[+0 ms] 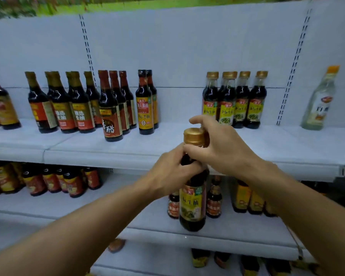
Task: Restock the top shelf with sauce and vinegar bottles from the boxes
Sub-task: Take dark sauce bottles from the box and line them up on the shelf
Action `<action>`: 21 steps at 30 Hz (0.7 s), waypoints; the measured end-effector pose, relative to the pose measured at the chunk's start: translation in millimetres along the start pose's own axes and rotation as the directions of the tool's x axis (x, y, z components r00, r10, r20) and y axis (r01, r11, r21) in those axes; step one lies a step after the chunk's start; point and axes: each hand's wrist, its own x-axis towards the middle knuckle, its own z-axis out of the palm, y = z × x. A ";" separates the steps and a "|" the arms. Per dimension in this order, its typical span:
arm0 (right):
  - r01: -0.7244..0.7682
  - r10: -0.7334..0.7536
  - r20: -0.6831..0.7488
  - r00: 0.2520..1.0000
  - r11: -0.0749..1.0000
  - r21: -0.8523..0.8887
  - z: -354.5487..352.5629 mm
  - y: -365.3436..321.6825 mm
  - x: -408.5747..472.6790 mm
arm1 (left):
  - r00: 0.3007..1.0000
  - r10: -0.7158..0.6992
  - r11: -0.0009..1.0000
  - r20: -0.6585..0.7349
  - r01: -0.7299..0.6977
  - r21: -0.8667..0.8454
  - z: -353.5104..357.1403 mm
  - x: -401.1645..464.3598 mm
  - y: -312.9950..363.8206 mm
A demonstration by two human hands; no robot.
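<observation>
I hold a dark soy sauce bottle (pixel 192 204) with a gold cap and a yellow-green label upright in front of the white top shelf (pixel 167 154). My left hand (pixel 172 174) grips its neck and shoulder. My right hand (pixel 223 148) wraps the neck just under the cap from the right. Behind my right hand, on the top shelf, stands a group of matching gold-capped bottles (pixel 235 100). No boxes are in view.
The top shelf also carries brown-capped sauce bottles (pixel 62 102) at the left, red-capped vinegar bottles (pixel 113 108), two yellow-labelled bottles (pixel 145 104) and a clear vinegar bottle (pixel 320 100) at the far right. A gap lies between the yellow-labelled and gold-capped groups. Lower shelves (pixel 207 240) hold more bottles.
</observation>
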 end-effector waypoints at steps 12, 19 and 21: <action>-0.013 0.085 -0.284 0.955 0.969 0.246 -60.9 24.1 42.4 | 0.986 0.159 0.982 0.038 -0.155 -0.105 -14.6 80.1 87.5; -0.077 0.165 -0.191 0.968 0.913 0.400 -76.3 68.6 42.1 | 0.984 0.155 0.983 -0.084 -0.162 -0.082 -10.4 142.5 115.2; -0.125 0.183 -0.133 0.974 0.925 0.359 -75.5 85.3 41.3 | 0.983 0.140 0.986 -0.121 -0.150 -0.079 -4.7 162.4 115.5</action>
